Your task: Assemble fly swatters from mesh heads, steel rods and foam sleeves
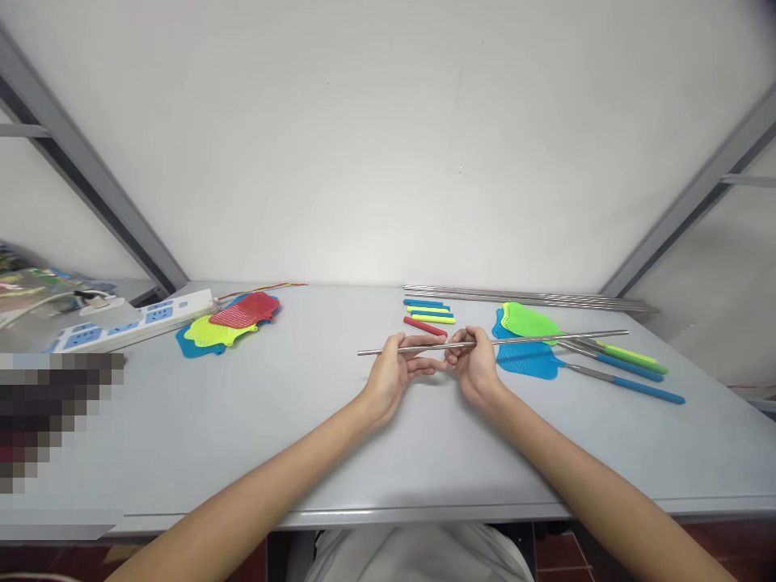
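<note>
Both my hands hold one long thin metal rod (pixel 546 338) level above the grey table (pixel 255 428). My left hand (pixel 397 370) grips it left of the middle, and my right hand (pixel 476 364) grips it just beside, fingertips nearly touching. The rod sticks out left past my left hand and reaches far right over the finished fly swatters (pixel 533 347). Just behind my hands lie several short coloured handle sleeves (pixel 429 314), red, yellow and blue.
More metal rods (pixel 527 296) lie along the wall at the back right. Loose swatter heads (pixel 234 322), red, yellow and blue, sit at the back left beside a white power strip (pixel 139 318). A blurred patch covers the left edge.
</note>
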Demonstrator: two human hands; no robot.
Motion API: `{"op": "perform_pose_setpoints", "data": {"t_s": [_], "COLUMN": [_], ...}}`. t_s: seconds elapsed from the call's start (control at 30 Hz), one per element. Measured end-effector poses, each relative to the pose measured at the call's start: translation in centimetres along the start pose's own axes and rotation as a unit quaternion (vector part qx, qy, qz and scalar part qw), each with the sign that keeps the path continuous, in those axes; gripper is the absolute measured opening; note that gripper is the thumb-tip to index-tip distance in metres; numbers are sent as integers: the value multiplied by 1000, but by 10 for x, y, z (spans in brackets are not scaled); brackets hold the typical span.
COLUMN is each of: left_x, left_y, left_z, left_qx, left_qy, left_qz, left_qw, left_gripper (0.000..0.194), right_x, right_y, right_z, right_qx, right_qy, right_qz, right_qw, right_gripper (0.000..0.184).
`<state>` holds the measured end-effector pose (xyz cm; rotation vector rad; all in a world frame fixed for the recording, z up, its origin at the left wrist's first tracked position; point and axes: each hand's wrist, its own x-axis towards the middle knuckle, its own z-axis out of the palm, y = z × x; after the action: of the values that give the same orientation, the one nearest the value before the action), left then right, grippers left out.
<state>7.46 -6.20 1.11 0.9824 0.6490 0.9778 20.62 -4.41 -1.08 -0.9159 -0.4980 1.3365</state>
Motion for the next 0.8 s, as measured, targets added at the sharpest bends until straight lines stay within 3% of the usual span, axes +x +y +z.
{"op": "perform_pose_setpoints", "data": {"t_s": [0.2,0.5,0.8], "left_x": [1,4,6], "left_y": [1,-6,-9], "left_z": [-1,-3,-4], "left_qx": [0,-8,-1], "left_qy": [4,-27,-23], "left_qz": [-2,-38,-68], "left_qw": [1000,999,997], "left_gripper": [41,41,46], "right_x": [-1,-7,-11], "right_y": [-3,2,13], "right_z": [3,4,2], "right_qx": [4,64,104], "right_qy": [-5,-30,-15], "right_qz": [-21,-121,-116], "right_qw": [1000,990,988], "right_gripper": [33,37,34]}}
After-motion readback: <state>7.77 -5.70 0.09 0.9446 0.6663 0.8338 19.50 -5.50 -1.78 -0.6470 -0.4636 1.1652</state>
